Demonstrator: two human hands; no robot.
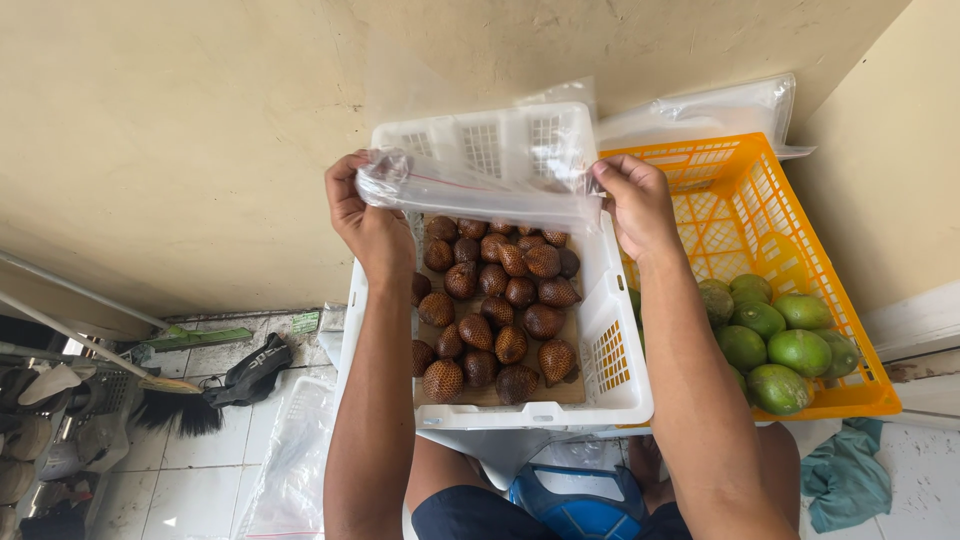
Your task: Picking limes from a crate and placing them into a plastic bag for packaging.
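We see a clear bag (480,185) stretched out flat between both hands, held up over the far end of a white crate (620,385). Our left hand (365,220) is curled tight around the bag's left end, fingers folded over the plastic. Our right hand (635,205) pinches the bag's right end, fingers closed on it with the thumb tucked under. A thin red strip runs along the bag's upper edge.

Under the bag, the white crate holds brown scaly fruit (495,315), packed mostly toward the far and middle parts, lying on a brown liner. The crate's far wall shows through the plastic.

Just beside it on the right, touching or nearly so, stands an orange crate (790,240) with green mangoes (785,340) gathered in its near end. More clear bags (720,105) lie against the wall behind both crates.

On the tiled floor (200,460) to the left lie a broom (175,410), a black cloth (255,370) and another plastic sheet (295,460). A teal rag (845,475) lies at the near right.
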